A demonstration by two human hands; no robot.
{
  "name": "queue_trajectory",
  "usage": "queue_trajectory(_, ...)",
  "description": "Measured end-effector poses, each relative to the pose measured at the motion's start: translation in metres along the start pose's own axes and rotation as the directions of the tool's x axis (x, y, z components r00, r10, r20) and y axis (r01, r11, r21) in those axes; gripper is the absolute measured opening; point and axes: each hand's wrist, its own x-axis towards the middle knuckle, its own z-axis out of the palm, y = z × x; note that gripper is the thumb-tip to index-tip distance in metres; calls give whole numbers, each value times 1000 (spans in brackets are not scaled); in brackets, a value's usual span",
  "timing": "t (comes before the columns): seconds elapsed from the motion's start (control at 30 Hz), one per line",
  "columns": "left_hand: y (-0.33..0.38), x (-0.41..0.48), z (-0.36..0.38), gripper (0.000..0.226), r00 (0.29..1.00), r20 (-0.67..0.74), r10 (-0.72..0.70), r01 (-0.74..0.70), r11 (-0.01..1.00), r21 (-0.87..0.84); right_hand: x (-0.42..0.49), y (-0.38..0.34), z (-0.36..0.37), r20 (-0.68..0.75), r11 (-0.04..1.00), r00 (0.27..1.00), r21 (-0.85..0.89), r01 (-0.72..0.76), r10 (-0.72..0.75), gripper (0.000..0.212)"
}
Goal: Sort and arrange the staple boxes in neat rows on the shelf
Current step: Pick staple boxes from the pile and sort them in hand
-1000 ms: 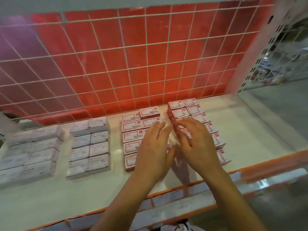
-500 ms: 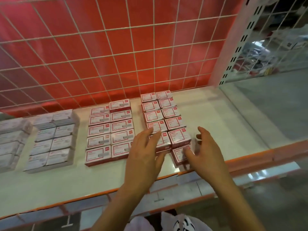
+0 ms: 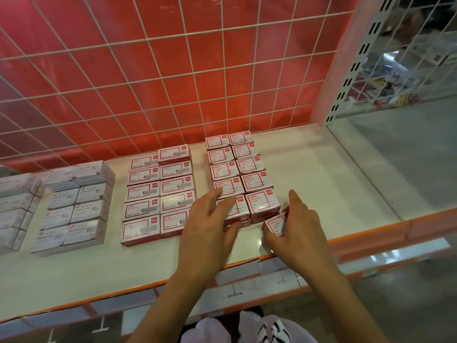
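While half a second ago both hands lay on the right block, now the right hand pinches a loose tilted box at its near right corner. The left hand rests spread on the red boxes, so this stray likely joins the row next.

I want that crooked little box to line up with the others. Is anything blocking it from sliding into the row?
Nothing visible blocks it. The tilted box sits in the right hand at the shelf front, just off the right block; only bare shelf lies between.
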Motion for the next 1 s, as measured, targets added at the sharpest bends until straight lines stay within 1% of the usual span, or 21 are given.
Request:
queue_trajectory(0.1, -1, 1, -1, 57, 1000, -10, 4, -4, 1000, -8, 1, 4, -11, -6, 1000, 1000, -12, -13, 13, 78)
queue_trajectory(0.27, 3, 4, -4, 57, 999, -49, 4, -5, 999, -32, 6, 2, -33, -94, 999, 995, 29, 25, -23, 61)
queue_trajectory(0.33, 9, 9, -6, 58, 998, -60, 7, -9, 999, -40, 9, -3, -40, -113, 998, 992, -2, 62, -62, 51)
queue_trajectory(0.4, 15, 16, -9, 60, 998, -55, 9, -13, 998, -64, 12, -7, -46, -93, 995, 992, -47, 83, -87, 46)
queue_trajectory(0.53, 26, 29, -12, 65, 999, 44, 30, -25, 994, -111, 18, -11, -55, -17, 992, 997, -98, 76, -78, 44)
queue_trajectory(0.63, 31, 33, -9, 65, 990, 130, 61, -43, 989, -139, 23, -13, -60, 36, 993, 997, -95, 76, -73, 45)
queue_trajectory(0.73, 34, 41, -10, 64, 985, 146, 92, -65, 982, -179, 28, -18, -62, 32, 995, 996, -52, 89, -88, 39)
queue_trajectory(0.8, 37, 49, -14, 67, 975, 191, 116, -75, 975, -209, 33, -24, -64, 32, 995, 995, -26, 97, -96, 38)
queue_trajectory(0.93, 41, 68, -22, 73, 944, 295, 149, -56, 952, -301, 48, -38, -67, -8, 993, 993, 2, 121, -121, 44)
queue_trajectory(1.0, 40, 78, -26, 75, 933, 322, 162, -63, 953, -298, 60, -44, -64, -11, 993, 994, 39, 113, -113, 48)
